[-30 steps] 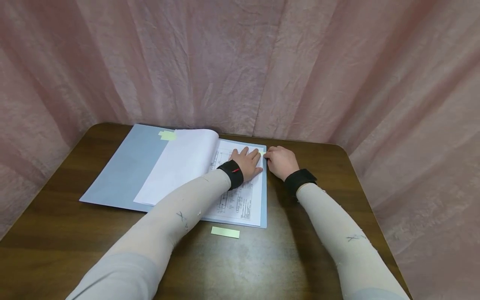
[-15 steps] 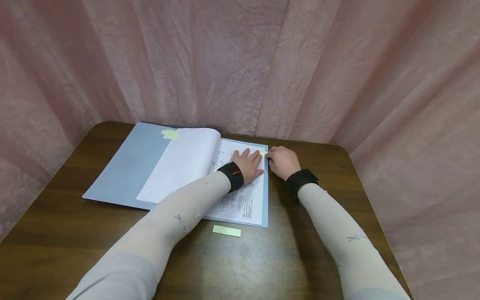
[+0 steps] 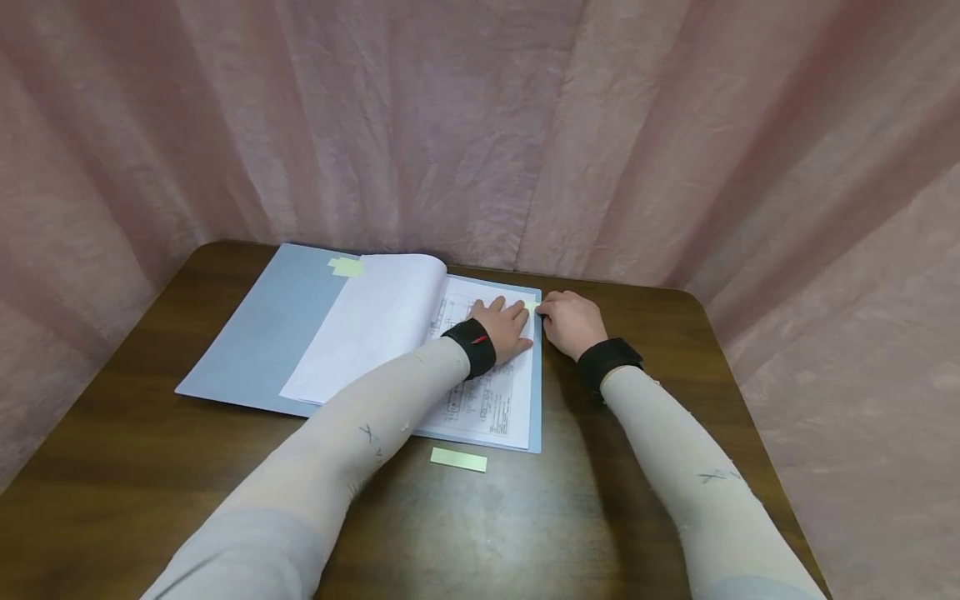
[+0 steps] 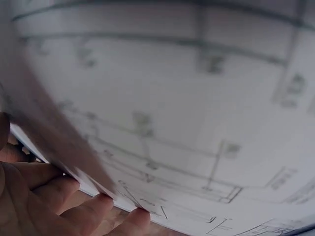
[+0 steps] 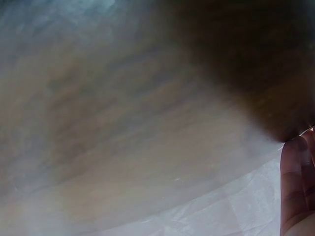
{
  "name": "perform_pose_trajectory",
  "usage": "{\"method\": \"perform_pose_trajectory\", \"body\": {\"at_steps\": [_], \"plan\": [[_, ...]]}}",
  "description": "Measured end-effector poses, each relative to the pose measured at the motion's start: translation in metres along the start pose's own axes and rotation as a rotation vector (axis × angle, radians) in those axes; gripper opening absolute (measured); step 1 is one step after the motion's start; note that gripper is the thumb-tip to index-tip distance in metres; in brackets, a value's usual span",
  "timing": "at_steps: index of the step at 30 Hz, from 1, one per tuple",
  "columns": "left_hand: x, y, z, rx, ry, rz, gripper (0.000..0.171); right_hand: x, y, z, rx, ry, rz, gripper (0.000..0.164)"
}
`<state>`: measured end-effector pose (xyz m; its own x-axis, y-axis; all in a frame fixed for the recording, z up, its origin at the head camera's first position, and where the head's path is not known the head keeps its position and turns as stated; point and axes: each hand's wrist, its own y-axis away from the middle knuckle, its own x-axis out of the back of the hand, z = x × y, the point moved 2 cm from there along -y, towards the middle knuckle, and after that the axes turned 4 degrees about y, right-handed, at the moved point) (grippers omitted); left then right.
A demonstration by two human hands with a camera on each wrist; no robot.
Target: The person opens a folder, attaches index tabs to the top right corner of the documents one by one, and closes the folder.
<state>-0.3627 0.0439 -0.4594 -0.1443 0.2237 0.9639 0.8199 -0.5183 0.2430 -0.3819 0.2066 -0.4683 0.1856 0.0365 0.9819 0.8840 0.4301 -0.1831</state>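
My left hand lies spread on a printed drawing sheet in an open light-blue folder. Its fingertips touch the paper in the left wrist view, where drawing lines fill most of the picture. At the sheet's upper right edge, my right hand has its fingers curled and pinches the outer end of a pale-green sticky note. The left fingers are just beside that note. Only part of the right hand shows in the right wrist view, and the note cannot be made out there.
Turned-over white pages curve across the folder's middle. Several pale-green sticky notes are on the left cover. Another pale-green strip lies on the wooden table before the folder. A pink curtain hangs behind the table.
The head view has shifted slightly, so everything sits a little farther right. Both hands keep nearly the same place on the sheet and at the sticky note.
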Motion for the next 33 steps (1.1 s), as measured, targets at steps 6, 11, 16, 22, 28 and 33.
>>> {"method": "perform_pose_trajectory", "body": {"at_steps": [6, 11, 16, 22, 28, 33], "plan": [[0.001, 0.007, 0.001, 0.009, 0.019, 0.004, 0.073, -0.003, 0.002, -0.003, 0.012, -0.011, -0.004, 0.026], [-0.001, 0.020, -0.004, -0.009, 0.031, 0.044, 0.074, -0.001, 0.002, -0.001, 0.014, -0.023, 0.022, 0.026], [-0.006, 0.030, -0.014, -0.001, 0.065, 0.085, 0.075, -0.002, 0.000, 0.005, 0.016, -0.012, 0.021, 0.027], [-0.014, 0.035, -0.024, 0.014, 0.091, 0.098, 0.077, -0.008, 0.001, 0.008, -0.020, -0.042, -0.023, 0.029], [-0.005, 0.049, -0.026, 0.010, 0.135, 0.098, 0.076, -0.011, 0.007, 0.006, -0.031, -0.061, -0.039, 0.033], [0.003, 0.059, -0.028, -0.001, 0.120, 0.115, 0.076, -0.001, 0.013, -0.002, -0.014, -0.057, 0.002, 0.034]]}}
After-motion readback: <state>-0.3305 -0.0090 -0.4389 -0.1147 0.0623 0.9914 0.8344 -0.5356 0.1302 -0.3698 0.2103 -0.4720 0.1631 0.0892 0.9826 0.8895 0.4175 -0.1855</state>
